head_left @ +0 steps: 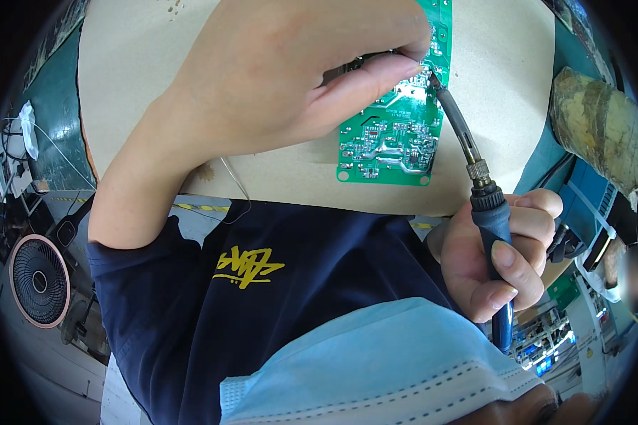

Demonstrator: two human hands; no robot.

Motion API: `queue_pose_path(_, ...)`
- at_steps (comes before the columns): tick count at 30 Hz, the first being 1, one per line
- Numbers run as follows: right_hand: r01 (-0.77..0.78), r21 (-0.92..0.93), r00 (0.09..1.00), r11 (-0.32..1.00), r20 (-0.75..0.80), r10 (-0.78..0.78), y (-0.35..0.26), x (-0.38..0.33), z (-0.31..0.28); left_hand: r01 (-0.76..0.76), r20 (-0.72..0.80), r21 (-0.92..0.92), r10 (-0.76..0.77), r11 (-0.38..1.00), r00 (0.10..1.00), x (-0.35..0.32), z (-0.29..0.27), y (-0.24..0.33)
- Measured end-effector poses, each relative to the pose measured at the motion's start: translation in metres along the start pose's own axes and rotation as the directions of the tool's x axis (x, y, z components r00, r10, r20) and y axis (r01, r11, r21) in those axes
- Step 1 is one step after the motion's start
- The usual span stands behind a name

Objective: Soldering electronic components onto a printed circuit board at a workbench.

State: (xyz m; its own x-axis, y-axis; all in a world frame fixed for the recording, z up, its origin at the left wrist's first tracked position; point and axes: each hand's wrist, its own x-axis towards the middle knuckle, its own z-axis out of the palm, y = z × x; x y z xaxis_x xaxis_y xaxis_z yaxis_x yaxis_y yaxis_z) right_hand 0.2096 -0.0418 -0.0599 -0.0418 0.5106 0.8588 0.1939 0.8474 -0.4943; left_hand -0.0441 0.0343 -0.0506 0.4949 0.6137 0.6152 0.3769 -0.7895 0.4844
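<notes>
Circuit board (386, 134): lying on brown sheet (262, 180), partly beneath left hand (290, 78), which is pinching narrowly, contents unclear. Soldering iron (462, 131): right hand (519, 263) holding it, apparently soldering; next move probably needing steady tip.

Head view: one wide fisheye, worn at the head's left, directed downward past the light-blue face mask (376, 361). Left hand (290, 78), right hand (521, 273) and green circuit board (390, 122) are taken in at close range; the floor-side fan (40, 282) is shown farther off, toward the curved rim.
</notes>
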Motion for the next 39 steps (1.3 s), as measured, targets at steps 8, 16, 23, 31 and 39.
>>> queue_pose_path(8, -0.007, -0.034, 1.0, 0.999, -0.015, 0.007, -0.0015, -0.0008, -0.0028, -0.058, -0.027, 0.029, 0.059, 0.998, 0.998, 0.0031, 0.0019, 0.0003)
queue_pose_path(16, -0.014, -0.002, 1.0, 1.0, -0.02, 0.014, -0.0022, -0.0015, 0.0013, -0.048, -0.012, 0.029, 0.048, 0.998, 0.999, 0.001, -0.0011, -0.0003)
queue_pose_path(23, -0.016, -0.045, 1.0, 0.999, -0.019, 0.015, -0.0018, -0.0012, 0.0039, 0.031, -0.026, -0.037, -0.031, 0.999, 0.999, -0.0001, -0.0024, 0.0002)
queue_pose_path(31, -0.017, -0.114, 0.999, 0.993, 0.032, 0.021, -0.0032, 0.0005, 0.006, 0.068, -0.023, -0.077, -0.07, 0.995, 0.997, 0.0003, -0.006, 0.004)
queue_pose_path(39, -0.006, -0.058, 0.998, 0.998, 0.054, 0.009, -0.0032, 0.0014, 0.0047, -0.041, -0.001, -0.002, 0.041, 0.999, 0.999, -0.0008, -0.002, -0.0019)
